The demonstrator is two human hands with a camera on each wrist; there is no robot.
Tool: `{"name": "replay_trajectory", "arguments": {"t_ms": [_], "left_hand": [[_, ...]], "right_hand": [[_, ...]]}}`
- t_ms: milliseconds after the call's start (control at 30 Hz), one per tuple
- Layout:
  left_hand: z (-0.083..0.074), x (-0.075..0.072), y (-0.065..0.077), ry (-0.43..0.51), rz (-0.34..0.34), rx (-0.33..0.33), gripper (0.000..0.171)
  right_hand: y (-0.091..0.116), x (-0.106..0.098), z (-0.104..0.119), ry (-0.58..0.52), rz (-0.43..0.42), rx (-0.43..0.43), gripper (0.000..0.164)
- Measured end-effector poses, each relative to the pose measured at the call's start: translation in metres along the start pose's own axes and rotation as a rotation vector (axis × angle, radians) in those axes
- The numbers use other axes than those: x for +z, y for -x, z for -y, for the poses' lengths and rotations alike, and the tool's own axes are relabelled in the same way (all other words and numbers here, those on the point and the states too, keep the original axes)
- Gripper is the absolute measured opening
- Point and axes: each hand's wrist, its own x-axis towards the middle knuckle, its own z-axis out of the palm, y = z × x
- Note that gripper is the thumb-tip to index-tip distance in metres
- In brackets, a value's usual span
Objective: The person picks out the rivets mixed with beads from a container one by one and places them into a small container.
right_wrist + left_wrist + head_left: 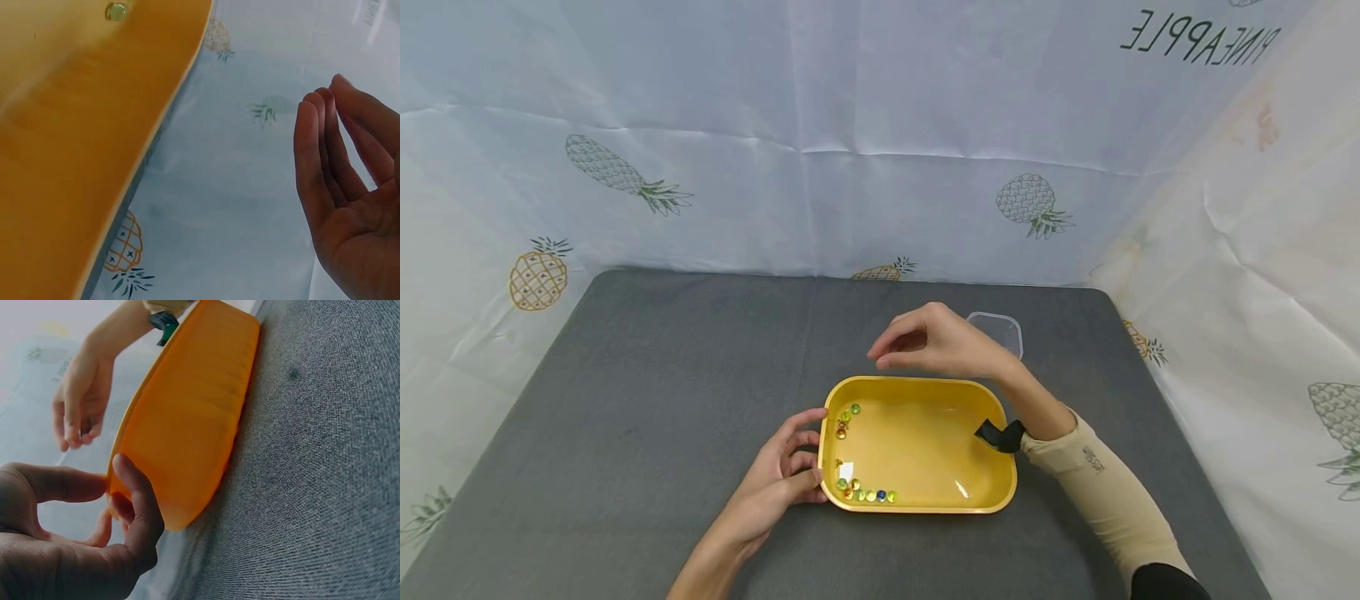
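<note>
A yellow plastic tray (917,450) lies on the grey table. My left hand (775,479) holds its left end, the thumb and fingers at the rim; the left wrist view shows the fingertips pinching that edge. Several glass marbles (861,495) in green, amber and blue line the tray's near left corner, and a smaller group of marbles (842,423) sits at the far left. Above the tray's far rim hovers my right hand (943,342), fingers bent loosely toward the thumb. In the right wrist view no object shows between its fingers.
Behind the right forearm stands a clear plastic container (1000,329), partly hidden. A black strap (1000,436) at the right wrist hangs over the tray's right side. Pineapple-print cloth (850,108) encloses the table at the back and sides.
</note>
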Motion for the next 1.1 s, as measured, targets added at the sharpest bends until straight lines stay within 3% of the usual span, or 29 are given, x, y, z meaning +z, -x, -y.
{"name": "replay_trajectory", "arguments": {"t_ms": [600, 900, 1100], "left_hand": [[-0.002, -0.001, -0.001, -0.004, -0.003, -0.021, 0.075], [-0.001, -0.001, -0.001, -0.001, 0.009, -0.012, 0.075], [0.001, -0.004, 0.0, 0.003, 0.031, 0.007, 0.075]], "right_hand": [[-0.023, 0.028, -0.007, -0.053, 0.174, -0.003, 0.021], [-0.029, 0.046, -0.011, -0.063, 0.233, -0.009, 0.018], [-0.034, 0.062, -0.016, -0.109, 0.318, 0.017, 0.018]]}}
